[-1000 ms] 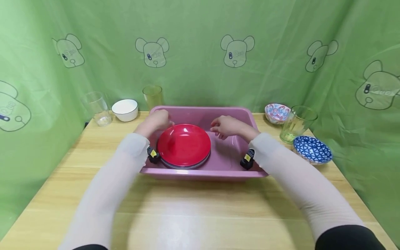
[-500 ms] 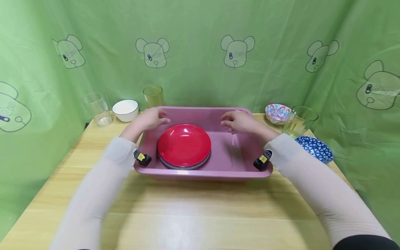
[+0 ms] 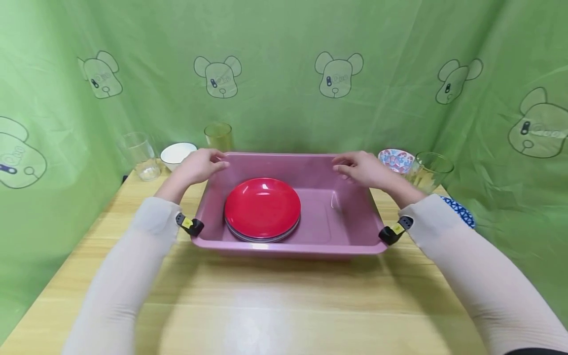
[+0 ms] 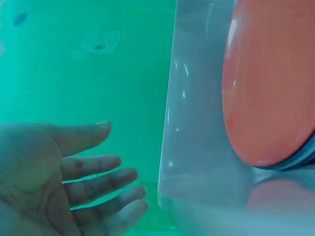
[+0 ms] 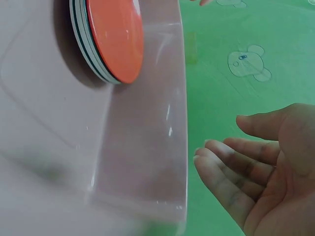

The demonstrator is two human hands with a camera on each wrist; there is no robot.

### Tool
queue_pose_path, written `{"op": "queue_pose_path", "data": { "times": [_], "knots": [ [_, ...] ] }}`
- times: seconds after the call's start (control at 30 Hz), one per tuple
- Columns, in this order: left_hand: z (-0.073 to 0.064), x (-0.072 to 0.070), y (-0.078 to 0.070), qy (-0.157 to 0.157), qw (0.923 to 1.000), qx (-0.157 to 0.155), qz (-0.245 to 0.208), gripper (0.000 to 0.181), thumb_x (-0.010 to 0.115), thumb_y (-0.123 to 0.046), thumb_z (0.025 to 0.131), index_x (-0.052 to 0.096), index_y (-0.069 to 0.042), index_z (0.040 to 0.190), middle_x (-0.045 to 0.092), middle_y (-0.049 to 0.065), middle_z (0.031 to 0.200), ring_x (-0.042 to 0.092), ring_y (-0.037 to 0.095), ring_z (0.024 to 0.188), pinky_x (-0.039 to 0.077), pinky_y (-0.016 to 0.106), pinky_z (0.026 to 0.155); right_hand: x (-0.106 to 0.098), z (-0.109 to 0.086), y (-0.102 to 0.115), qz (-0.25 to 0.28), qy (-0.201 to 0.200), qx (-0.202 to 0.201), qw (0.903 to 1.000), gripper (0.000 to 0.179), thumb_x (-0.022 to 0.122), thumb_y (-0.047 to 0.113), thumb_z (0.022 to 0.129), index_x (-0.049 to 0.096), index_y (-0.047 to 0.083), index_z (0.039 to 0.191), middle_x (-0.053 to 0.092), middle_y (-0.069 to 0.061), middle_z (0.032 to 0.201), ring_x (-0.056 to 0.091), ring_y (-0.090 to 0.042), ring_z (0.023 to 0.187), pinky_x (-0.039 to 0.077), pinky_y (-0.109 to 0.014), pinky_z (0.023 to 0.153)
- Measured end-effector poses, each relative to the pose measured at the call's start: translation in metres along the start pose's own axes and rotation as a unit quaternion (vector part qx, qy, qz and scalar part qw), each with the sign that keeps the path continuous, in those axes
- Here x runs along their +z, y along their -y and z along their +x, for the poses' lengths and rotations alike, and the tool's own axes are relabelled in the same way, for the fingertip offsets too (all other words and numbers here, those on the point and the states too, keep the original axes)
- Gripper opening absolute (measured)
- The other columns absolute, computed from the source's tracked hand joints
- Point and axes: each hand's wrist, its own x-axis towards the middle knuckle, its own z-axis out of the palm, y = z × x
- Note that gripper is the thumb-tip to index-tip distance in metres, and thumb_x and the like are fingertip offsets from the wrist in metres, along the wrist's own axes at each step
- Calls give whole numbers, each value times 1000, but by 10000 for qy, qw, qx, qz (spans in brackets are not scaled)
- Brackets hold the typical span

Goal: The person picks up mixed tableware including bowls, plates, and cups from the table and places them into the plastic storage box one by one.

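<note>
A red plate (image 3: 263, 207) tops a stack of plates in the left half of a pink plastic basin (image 3: 288, 248). In the right wrist view, pale rims of the lower plates (image 5: 87, 46) show under the red one. Above the basin's back left corner is my left hand (image 3: 198, 166), its fingers loosely bent with nothing between them; the left wrist view has the same hand (image 4: 83, 182) spread beside the basin wall. My right hand (image 3: 365, 170) hovers by the back right corner, fingers relaxed and holding nothing.
Back left stand a clear glass (image 3: 143, 157), a white bowl (image 3: 177, 153) and a yellowish glass (image 3: 219, 138). To the right are a patterned bowl (image 3: 396, 159), a greenish glass (image 3: 429, 170) and a blue-and-white dish (image 3: 460, 212), partly behind the sleeve. A green curtain (image 3: 279, 108) encloses the wooden table (image 3: 266, 301).
Both hands have risen out of the basin and moved apart, left hand to the left, right hand to the right. The stacked plates have stayed in place.
</note>
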Motion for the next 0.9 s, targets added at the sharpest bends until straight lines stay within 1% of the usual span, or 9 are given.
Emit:
{"op": "queue_pose_path", "data": {
  "times": [0.1, 0.17, 0.4, 0.57, 0.7, 0.8, 0.9],
  "knots": [
    [2, -4, 5, -217, 9998, -10, -38, 46, 56, -28, 100, 54, 3, 134, 60, 24, 127, 54, 40, 119, 44, 52, 100, -6, -6, -8, -23, -85, -10, 10000, 38, 54, 19, 102, 55, -2, 133, 66, -19, 111, 65, -31, 85, 58, -41, 72],
    [3, -6, 10, -349, 9993, -41, -84, 46, 56, -28, 100, 54, 4, 134, 59, 24, 128, 53, 40, 120, 44, 52, 100, -10, -10, -13, -56, -131, -18, 9999, 38, 54, 19, 102, 55, -2, 134, 64, -21, 114, 66, -32, 87, 57, -42, 75],
    [9, -11, 30, -443, 9980, -320, -304, 52, 54, -28, 101, 45, 5, 140, 56, 26, 130, 51, 42, 121, 43, 53, 100, -14, -25, -28, -30, -203, 104, 9997, 42, 53, 20, 102, 51, -5, 137, 60, -27, 121, 68, -31, 88, 58, -41, 78],
    [14, -11, 46, -538, 9973, -415, -286, 56, 53, -30, 101, 40, 5, 143, 54, 27, 131, 48, 43, 124, 38, 55, 105, -9, -29, -41, -93, -272, 115, 9995, 44, 52, 23, 103, 50, -5, 137, 58, -28, 125, 66, -35, 97, 59, -42, 78],
    [21, -9, 58, -541, 9970, -429, -343, 57, 53, -29, 101, 38, 6, 144, 51, 28, 134, 45, 44, 125, 35, 56, 107, -4, -31, -52, -169, -383, 133, 9990, 44, 53, 25, 102, 51, -2, 137, 58, -28, 125, 67, -36, 94, 59, -41, 75],
    [28, -8, 65, -557, 9970, -409, -361, 59, 52, -28, 101, 34, 7, 145, 48, 31, 136, 43, 46, 128, 33, 57, 109, -1, -33, -58, -82, -487, 153, 9987, 46, 55, 21, 101, 48, -3, 140, 58, -29, 124, 68, -35, 90, 60, -39, 72],
    [36, -6, 75, -686, 9963, -387, -333, 62, 51, -30, 102, 31, 7, 147, 45, 32, 140, 41, 47, 129, 31, 57, 110, 3, -34, -64, 100, -504, 295, 9982, 55, 56, 20, 100, 38, -8, 144, 54, -34, 126, 66, -39, 93, 60, -39, 73]
  ]
}}
